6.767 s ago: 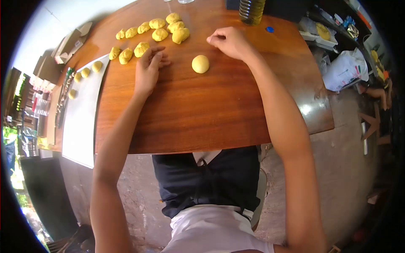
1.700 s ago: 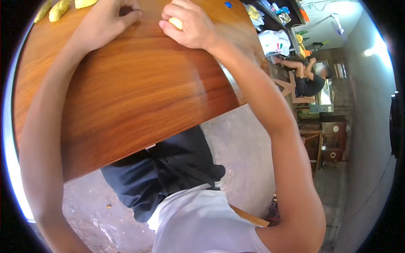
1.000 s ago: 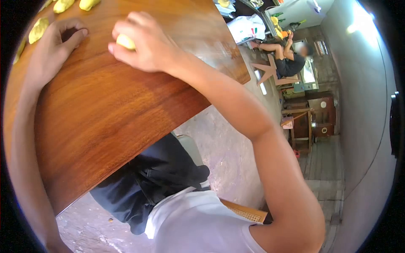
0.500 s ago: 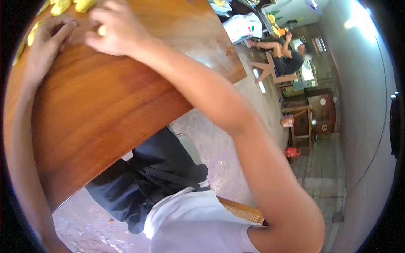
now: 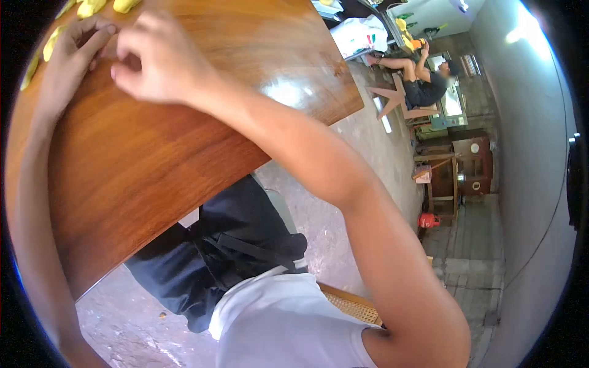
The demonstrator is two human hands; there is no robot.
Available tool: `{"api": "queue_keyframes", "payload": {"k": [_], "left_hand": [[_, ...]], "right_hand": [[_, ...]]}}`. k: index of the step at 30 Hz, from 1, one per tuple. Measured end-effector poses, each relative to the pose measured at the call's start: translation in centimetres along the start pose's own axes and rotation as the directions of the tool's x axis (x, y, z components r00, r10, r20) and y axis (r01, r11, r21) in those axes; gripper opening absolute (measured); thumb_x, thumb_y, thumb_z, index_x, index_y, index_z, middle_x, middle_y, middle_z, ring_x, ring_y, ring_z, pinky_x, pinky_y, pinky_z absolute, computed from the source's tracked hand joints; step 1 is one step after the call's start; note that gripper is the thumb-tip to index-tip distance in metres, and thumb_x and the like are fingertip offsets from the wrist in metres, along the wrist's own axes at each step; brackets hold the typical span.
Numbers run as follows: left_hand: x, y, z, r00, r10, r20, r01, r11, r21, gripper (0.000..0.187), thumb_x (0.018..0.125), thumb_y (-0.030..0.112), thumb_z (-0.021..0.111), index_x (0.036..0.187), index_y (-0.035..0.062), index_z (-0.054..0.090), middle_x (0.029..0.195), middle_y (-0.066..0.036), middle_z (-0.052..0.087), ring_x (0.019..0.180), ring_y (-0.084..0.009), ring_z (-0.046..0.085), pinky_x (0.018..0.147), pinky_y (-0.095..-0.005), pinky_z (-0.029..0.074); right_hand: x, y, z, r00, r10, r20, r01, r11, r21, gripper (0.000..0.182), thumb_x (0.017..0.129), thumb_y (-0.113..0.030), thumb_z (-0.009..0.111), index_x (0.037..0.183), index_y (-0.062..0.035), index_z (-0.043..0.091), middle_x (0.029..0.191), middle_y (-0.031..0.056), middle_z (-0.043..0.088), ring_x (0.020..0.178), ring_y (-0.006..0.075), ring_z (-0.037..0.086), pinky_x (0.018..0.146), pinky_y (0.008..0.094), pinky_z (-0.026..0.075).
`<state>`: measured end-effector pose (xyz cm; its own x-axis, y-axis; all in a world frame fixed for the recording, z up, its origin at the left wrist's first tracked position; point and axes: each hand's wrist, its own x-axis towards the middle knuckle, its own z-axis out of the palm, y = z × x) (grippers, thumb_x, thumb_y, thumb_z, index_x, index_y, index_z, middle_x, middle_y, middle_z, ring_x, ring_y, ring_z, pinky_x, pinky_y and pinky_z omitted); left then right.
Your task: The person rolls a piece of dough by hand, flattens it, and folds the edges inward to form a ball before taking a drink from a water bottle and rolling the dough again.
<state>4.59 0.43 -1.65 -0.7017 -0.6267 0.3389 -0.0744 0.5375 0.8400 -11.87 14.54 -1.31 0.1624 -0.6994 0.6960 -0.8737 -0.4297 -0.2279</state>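
Near the upper left corner, my left hand is over the wooden table, its fingers curled and thumb bent toward them; anything between them is too small to make out. My right hand is just to the right of it, blurred, with bent fingers and the thumb apart from them; no object shows in it. Yellow pieces lie at the table's top edge, and another yellow piece is beside my left hand.
A seated person is at the upper right on a chair. A white bag rests beyond the table's far corner. Farther back are a red gas cylinder and a wooden cabinet.
My right hand has shifted slightly down and its thumb has spread from the fingers. The yellow bit seen in it before no longer shows. My left hand has hardly moved.
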Motion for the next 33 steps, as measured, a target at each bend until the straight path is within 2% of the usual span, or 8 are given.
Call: {"api": "queue_keyframes", "payload": {"k": [12, 15, 21, 23, 24, 27, 32, 33], "left_hand": [[1.5, 0.0, -1.4, 0.963, -0.205, 0.176, 0.164, 0.960, 0.225, 0.027, 0.103, 0.024, 0.061, 0.117, 0.0030, 0.071, 0.098, 0.000, 0.065, 0.083, -0.0083, 0.055, 0.070, -0.0234, 0.044], [0.0, -0.7, -0.7, 0.993, -0.114, 0.031, 0.111, 0.988, 0.104, 0.029, 0.103, 0.024, 0.061, 0.120, 0.0024, 0.070, 0.106, -0.003, 0.068, 0.089, -0.0103, 0.059, 0.078, -0.0238, 0.048], [-1.8, 5.4, 0.0, 0.998, -0.045, -0.054, 0.050, 0.994, 0.094, 0.017, 0.095, 0.016, 0.065, 0.093, 0.0016, 0.075, 0.078, -0.006, 0.071, 0.071, -0.0128, 0.064, 0.069, -0.0314, 0.051], [-1.3, 4.6, 0.2, 0.994, -0.101, -0.037, 0.104, 0.991, 0.089, 0.018, 0.095, 0.017, 0.066, 0.093, 0.0015, 0.074, 0.078, -0.006, 0.072, 0.071, -0.0127, 0.063, 0.068, -0.0318, 0.051], [-1.4, 4.2, 0.3, 0.997, -0.064, -0.051, 0.066, 0.997, 0.032, 0.019, 0.095, 0.018, 0.066, 0.092, 0.0008, 0.074, 0.076, -0.007, 0.071, 0.070, -0.0135, 0.063, 0.069, -0.0324, 0.051], [-2.1, 4.5, -0.7, 0.995, -0.029, -0.101, 0.034, 0.998, 0.045, 0.021, 0.093, 0.019, 0.067, 0.092, -0.0004, 0.074, 0.074, -0.009, 0.070, 0.069, -0.0154, 0.064, 0.069, -0.0334, 0.051], [-1.0, 4.4, 0.2, 0.995, 0.052, -0.089, -0.046, 0.997, 0.069, 0.021, 0.090, 0.018, 0.067, 0.090, -0.0004, 0.075, 0.073, -0.013, 0.072, 0.066, -0.0185, 0.065, 0.069, -0.0349, 0.053], [-0.4, 4.5, 0.1, 0.992, -0.125, -0.006, 0.125, 0.991, 0.057, 0.028, 0.088, 0.024, 0.074, 0.103, -0.0001, 0.074, 0.092, -0.017, 0.075, 0.086, -0.0219, 0.070, 0.080, -0.0368, 0.055]], "right_hand": [[1.0, 2.6, 2.1, 0.995, -0.046, -0.088, 0.044, 0.999, -0.023, 0.021, 0.074, -0.023, 0.079, 0.077, -0.0081, 0.065, 0.081, 0.0100, 0.066, 0.082, 0.0322, 0.063, 0.073, 0.0447, 0.052], [-2.9, 0.3, -2.8, 0.989, -0.146, 0.010, 0.145, 0.987, 0.075, 0.020, 0.079, -0.028, 0.078, 0.083, -0.0108, 0.071, 0.088, 0.0104, 0.067, 0.093, 0.0339, 0.064, 0.087, 0.0470, 0.050], [-0.7, 4.2, -4.7, 0.987, 0.042, 0.156, -0.023, 0.992, -0.121, 0.022, 0.084, -0.028, 0.080, 0.088, -0.0084, 0.070, 0.089, 0.0118, 0.066, 0.089, 0.0317, 0.064, 0.086, 0.0428, 0.050], [2.1, 1.2, -3.4, 0.891, 0.316, 0.326, -0.276, 0.947, -0.163, 0.041, 0.087, -0.034, 0.079, 0.115, -0.0056, 0.068, 0.124, 0.0258, 0.064, 0.113, 0.0343, 0.067, 0.097, 0.0412, 0.053], [0.9, 1.0, -2.3, 0.982, 0.073, 0.173, -0.073, 0.997, -0.007, 0.022, 0.085, -0.025, 0.079, 0.088, -0.0068, 0.069, 0.091, 0.0120, 0.065, 0.089, 0.0316, 0.063, 0.084, 0.0417, 0.051], [-2.3, -0.7, -4.4, 0.979, -0.082, 0.188, 0.072, 0.996, 0.060, 0.019, 0.087, -0.022, 0.078, 0.090, -0.0059, 0.068, 0.096, 0.0110, 0.065, 0.091, 0.0317, 0.064, 0.082, 0.0422, 0.052], [-1.1, 4.4, -5.4, 0.978, 0.080, 0.193, -0.055, 0.990, -0.127, 0.018, 0.087, -0.019, 0.077, 0.091, -0.0049, 0.066, 0.096, 0.0132, 0.065, 0.093, 0.0339, 0.063, 0.083, 0.0417, 0.051], [-0.3, 4.8, -4.5, 0.985, 0.081, 0.153, -0.058, 0.987, -0.149, 0.018, 0.087, -0.018, 0.077, 0.092, -0.0045, 0.066, 0.096, 0.0142, 0.065, 0.093, 0.0348, 0.063, 0.083, 0.0421, 0.051]]}}
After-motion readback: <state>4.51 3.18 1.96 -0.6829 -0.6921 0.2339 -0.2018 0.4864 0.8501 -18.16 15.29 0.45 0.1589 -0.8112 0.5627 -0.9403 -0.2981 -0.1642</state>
